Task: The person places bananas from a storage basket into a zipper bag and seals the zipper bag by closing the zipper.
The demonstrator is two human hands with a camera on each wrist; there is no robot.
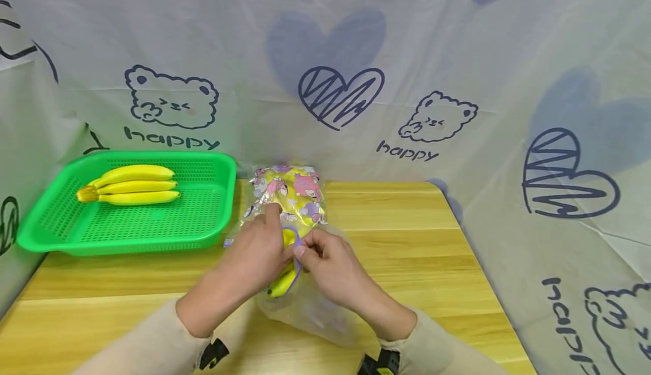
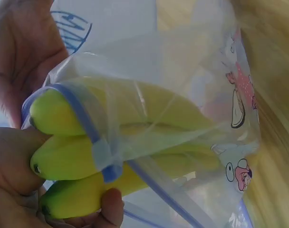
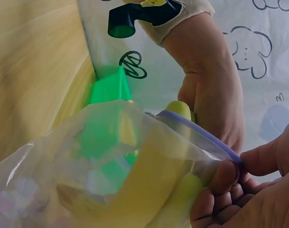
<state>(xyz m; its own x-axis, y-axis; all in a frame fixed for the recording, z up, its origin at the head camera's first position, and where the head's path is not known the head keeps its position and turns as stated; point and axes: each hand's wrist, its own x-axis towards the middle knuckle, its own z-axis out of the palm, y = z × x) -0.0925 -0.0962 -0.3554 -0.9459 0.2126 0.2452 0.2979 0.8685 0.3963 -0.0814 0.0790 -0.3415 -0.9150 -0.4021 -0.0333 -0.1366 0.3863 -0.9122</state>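
My left hand holds a bunch of yellow bananas by its tip end. Most of the bunch lies inside a clear zip bag printed with cartoon figures, the tips sticking out at its mouth. With thumb and fingers my right hand pinches the purple zip rim of that bag. In the left wrist view, a fingertip of the left hand curls against the lowest banana. Part of the left hand is hidden behind the bag's mouth in the right wrist view.
A green basket stands at the back left, with another banana bunch in it. Behind my hands lies a second printed bag with something yellow inside. Printed cloth walls in the wooden table.
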